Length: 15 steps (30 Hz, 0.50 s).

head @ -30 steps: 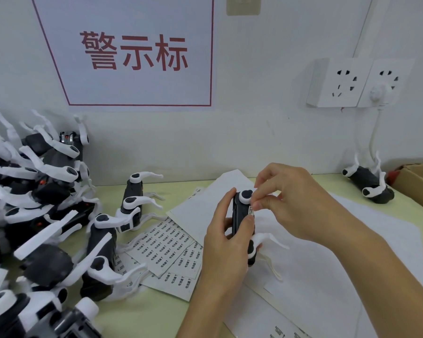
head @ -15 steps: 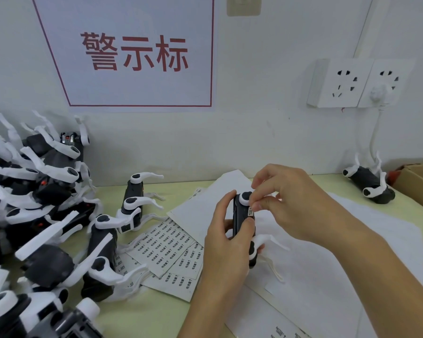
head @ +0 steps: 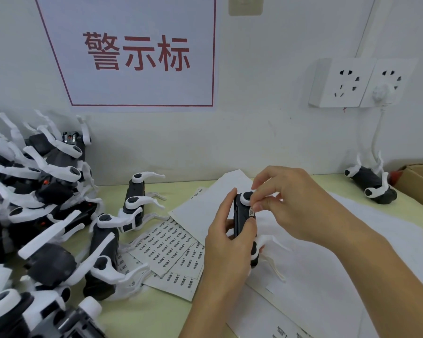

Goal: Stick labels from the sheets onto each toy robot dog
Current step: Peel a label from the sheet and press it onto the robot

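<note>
My left hand (head: 226,242) grips a black toy robot dog with white legs (head: 242,217) upright above the table's middle. My right hand (head: 286,201) has its fingertips pinched at a small white label (head: 251,212) on the dog's side, just under the upper white leg joint. Label sheets (head: 166,245) printed with rows of small stickers lie flat to the left of my hands. A pile of black-and-white robot dogs (head: 42,215) fills the left side. One more robot dog (head: 370,185) lies on its back at the far right by the wall.
Large white paper sheets (head: 340,252) cover the yellow-green table under my hands. A cardboard box (head: 420,184) sits at the right edge. Wall sockets (head: 357,81) with a plugged white cable hang above it. A red-lettered sign (head: 137,52) is on the wall.
My right fingertips have shifted slightly on the label on the dog's side. The left hand keeps the dog nearly still.
</note>
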### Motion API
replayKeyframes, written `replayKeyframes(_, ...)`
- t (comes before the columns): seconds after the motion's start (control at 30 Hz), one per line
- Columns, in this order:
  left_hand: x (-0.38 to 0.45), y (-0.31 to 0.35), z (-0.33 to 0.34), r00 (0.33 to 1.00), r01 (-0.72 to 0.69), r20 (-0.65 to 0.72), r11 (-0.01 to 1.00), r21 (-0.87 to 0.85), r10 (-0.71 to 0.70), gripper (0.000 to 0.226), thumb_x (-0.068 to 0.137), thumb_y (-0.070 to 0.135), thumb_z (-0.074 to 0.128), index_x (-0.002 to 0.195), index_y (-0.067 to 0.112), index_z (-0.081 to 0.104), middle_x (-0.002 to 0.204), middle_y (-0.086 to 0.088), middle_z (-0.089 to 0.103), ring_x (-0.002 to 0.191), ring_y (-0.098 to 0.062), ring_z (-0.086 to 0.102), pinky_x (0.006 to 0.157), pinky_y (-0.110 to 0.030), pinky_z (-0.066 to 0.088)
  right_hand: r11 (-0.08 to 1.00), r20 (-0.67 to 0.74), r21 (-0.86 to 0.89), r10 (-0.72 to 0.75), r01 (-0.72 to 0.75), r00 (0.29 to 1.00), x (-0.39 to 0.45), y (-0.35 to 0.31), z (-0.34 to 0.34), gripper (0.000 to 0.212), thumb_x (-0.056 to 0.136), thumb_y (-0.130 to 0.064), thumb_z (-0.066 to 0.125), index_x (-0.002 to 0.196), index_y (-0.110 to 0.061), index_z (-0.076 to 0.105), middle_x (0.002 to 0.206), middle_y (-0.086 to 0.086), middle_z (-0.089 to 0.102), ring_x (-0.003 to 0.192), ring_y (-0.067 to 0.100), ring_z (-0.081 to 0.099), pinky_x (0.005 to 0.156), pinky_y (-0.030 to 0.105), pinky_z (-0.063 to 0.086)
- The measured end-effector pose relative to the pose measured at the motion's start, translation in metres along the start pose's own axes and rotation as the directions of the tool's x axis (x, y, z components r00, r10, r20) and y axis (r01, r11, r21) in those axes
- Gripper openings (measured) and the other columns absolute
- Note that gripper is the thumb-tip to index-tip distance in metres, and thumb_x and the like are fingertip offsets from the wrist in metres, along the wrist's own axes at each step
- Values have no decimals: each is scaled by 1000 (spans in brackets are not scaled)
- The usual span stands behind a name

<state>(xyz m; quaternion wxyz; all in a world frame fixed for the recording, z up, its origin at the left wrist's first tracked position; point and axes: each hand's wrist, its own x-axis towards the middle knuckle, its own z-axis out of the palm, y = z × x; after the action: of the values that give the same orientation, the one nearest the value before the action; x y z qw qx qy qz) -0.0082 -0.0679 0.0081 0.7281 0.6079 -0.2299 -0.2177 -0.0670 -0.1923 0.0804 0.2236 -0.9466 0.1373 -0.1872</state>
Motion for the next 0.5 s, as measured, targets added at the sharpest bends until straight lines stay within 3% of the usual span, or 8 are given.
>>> replayKeyframes(0.27,0,3,1,1000,8,-30,1000,-2,-8,44,95,21,62,124,53,57,93,-12,67,49,-7,56,46,-16,44,1000,-1,-18,-4,4,1000,-1,-2,0,18,91,-17,69,82,-29,79,100,-20,58,90,3,54,81,28,47)
replayKeyframes(0.5,-1,4,1,1000,-1,-19,1000,3,1,42,96,21,60,122,55,57,88,-5,68,53,-7,59,46,-17,45,999,-24,-36,-14,13,1000,-1,-3,1,18,90,-18,69,81,-30,79,100,-20,58,89,1,52,81,31,48)
